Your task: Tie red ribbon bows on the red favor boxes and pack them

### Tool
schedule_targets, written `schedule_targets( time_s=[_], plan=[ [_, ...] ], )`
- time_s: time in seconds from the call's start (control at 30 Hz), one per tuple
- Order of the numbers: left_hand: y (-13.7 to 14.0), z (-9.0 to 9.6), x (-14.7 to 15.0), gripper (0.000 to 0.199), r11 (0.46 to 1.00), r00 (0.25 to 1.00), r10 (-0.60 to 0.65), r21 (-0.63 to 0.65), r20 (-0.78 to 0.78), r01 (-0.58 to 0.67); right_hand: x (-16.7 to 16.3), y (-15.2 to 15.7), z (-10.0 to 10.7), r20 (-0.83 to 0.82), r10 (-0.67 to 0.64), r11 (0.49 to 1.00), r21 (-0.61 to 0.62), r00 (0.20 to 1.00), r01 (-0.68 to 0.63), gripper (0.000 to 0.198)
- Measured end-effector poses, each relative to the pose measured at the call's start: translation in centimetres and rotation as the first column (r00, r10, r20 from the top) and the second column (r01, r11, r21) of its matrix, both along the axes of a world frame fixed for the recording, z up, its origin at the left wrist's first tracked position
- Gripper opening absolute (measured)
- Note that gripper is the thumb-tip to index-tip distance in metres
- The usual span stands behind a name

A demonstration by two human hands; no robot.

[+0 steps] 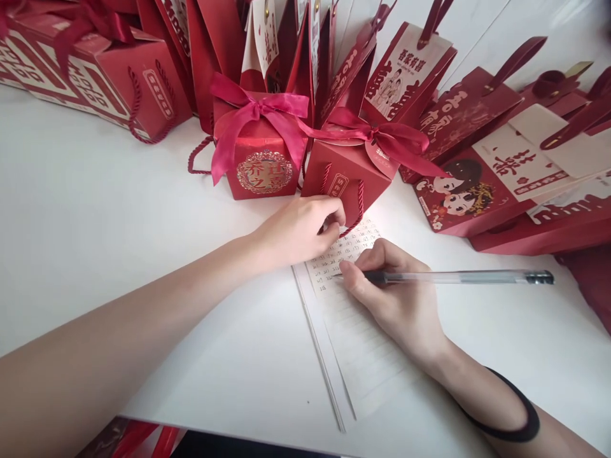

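Observation:
A gel pen (470,277) with a clear barrel and dark grip is pinched in my right hand (398,299). Its tip meets a lined sheet of paper (367,350) at the rows of handwritten numbers. My left hand (305,229) rests at the upper left of the sheet, fingers curled in and nothing visible in them. Just beyond its knuckles stands a red gift box (353,172) with a ribbon bow and a rope handle. Beside that is another bowed red box (265,166) with a round gold emblem. A black band circles my right wrist.
Red and white gift boxes with strap handles (405,70) crowd the back of the white table (119,210). A long red box (95,76) stands at the far left, and more boxes (520,165) lean at the right. Red material (143,439) shows below the front edge.

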State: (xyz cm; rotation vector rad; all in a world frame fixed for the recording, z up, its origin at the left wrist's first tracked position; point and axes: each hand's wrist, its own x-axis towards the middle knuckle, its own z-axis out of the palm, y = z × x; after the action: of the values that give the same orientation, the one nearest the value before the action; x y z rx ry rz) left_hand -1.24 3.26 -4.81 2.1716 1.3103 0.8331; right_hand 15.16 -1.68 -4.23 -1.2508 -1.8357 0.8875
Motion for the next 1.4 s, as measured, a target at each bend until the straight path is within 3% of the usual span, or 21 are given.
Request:
schedule_targets(
  time_s=[0.83, 1.4],
  plan=[
    [0.07, -0.28, 0.05, 0.008, 1.0, 1.0, 0.002, 0.031, 0.016, -0.002, -0.03, 0.23, -0.14, 0.081, 0.051, 0.998, 0.022, 0.995, -0.053, 0.029],
    [0.13, -0.39, 0.05, 0.008, 0.999, 1.0, -0.002, 0.043, 0.028, 0.001, -0.12, 0.24, 0.24, 0.148, 0.002, 0.999, 0.047, 0.989, -0.009, 0.028]
  ],
)
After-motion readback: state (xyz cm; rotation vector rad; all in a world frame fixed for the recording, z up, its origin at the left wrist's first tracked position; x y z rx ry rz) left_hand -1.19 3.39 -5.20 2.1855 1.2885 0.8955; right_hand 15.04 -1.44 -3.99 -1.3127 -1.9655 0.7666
